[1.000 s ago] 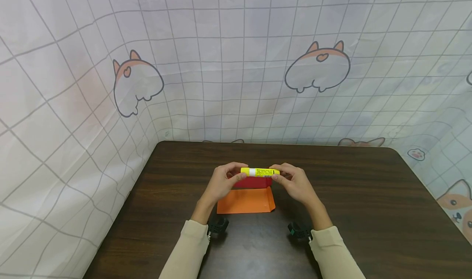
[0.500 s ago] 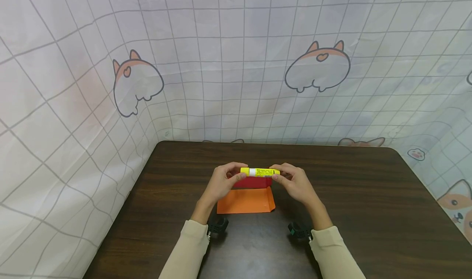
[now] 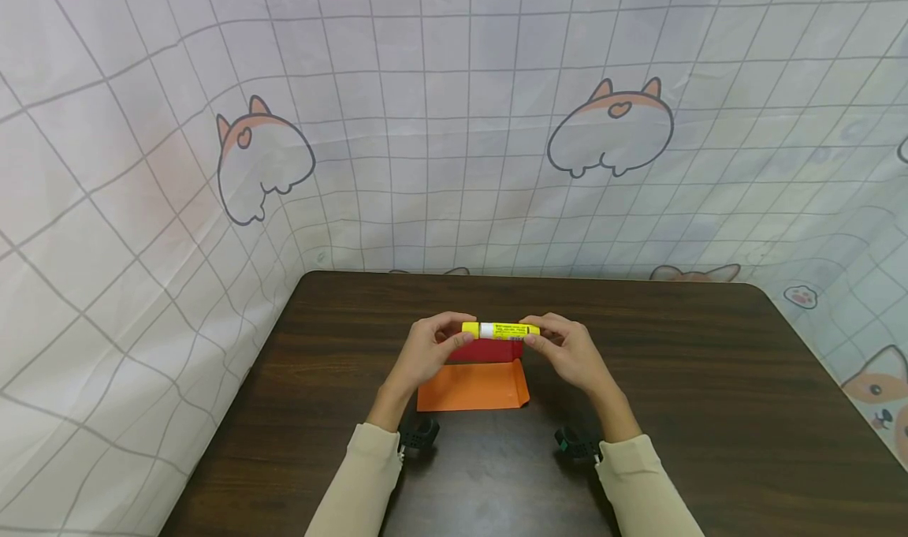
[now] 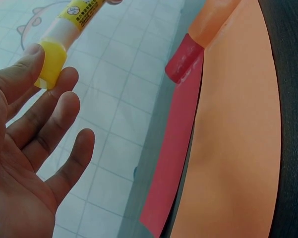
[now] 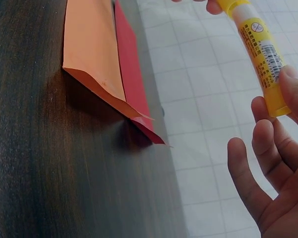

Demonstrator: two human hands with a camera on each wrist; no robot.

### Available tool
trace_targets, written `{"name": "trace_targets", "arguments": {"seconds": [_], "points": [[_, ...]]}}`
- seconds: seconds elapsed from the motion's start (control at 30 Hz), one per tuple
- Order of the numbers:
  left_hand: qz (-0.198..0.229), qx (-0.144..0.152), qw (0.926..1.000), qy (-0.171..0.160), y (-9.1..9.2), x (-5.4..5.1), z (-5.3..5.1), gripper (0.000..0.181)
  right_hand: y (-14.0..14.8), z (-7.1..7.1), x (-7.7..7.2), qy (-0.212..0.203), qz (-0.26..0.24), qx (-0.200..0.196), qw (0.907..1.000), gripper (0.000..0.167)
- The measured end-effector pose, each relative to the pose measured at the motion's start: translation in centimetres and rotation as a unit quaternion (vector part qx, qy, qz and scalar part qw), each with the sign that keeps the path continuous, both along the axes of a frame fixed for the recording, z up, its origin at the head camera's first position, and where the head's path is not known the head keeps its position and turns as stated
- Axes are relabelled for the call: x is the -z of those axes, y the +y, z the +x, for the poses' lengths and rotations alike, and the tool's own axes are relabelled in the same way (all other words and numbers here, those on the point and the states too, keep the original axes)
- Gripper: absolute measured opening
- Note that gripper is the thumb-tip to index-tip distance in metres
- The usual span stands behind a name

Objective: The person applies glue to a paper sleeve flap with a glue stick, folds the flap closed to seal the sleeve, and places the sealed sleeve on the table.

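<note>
A yellow glue stick [image 3: 505, 331] with a white band is held level above the table by both hands. My left hand [image 3: 426, 349] pinches its yellow cap end between thumb and forefinger, the other fingers spread loose in the left wrist view. At the opposite end, my right hand [image 3: 571, 354] grips the yellow base with thumb and fingertips. Below the hands lies an orange paper piece [image 3: 471, 387] with a raised flap on its right end. Just behind it is a red paper piece [image 3: 488, 352], partly hidden by the glue stick and left hand.
Dark wooden table [image 3: 709, 379] extends around the papers on every side. A white grid-patterned curtain [image 3: 440, 143] with cartoon dogs hangs behind the table and along its sides. Dark wrist-worn cameras sit at both cuffs, low over the tabletop.
Hardly anything differs: the right hand and its end of the glue stick have shifted very slightly to the right. The papers have stayed in place.
</note>
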State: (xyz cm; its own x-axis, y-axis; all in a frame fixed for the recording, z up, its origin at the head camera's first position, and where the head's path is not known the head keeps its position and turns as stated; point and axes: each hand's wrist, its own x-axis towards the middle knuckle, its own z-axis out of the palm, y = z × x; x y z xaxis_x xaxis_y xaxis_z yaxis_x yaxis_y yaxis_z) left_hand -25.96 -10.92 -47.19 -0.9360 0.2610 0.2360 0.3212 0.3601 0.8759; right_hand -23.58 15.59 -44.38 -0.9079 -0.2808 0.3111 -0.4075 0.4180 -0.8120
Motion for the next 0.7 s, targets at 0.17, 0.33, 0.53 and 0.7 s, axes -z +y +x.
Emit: {"name": "trace_targets", "arguments": {"seconds": [0.17,0.33,0.53,0.7], "points": [[0.0,-0.001,1.0,0.002,-0.1,0.05,-0.05,0.027,-0.03,-0.01,0.02,0.0,0.001,0.003,1.0,0.027],[0.0,-0.002,1.0,0.007,-0.19,0.05,-0.05,0.028,-0.03,-0.02,0.08,0.0,0.003,0.006,1.0,0.027],[0.0,-0.002,0.9999,0.012,-0.29,-0.01,-0.03,0.028,0.09,-0.06,0.17,0.004,0.009,0.007,0.9999,0.027],[0.0,-0.006,0.9999,0.012,-0.4,0.0,-0.03,0.029,0.14,-0.07,0.13,0.003,0.01,0.007,0.9999,0.026]]}}
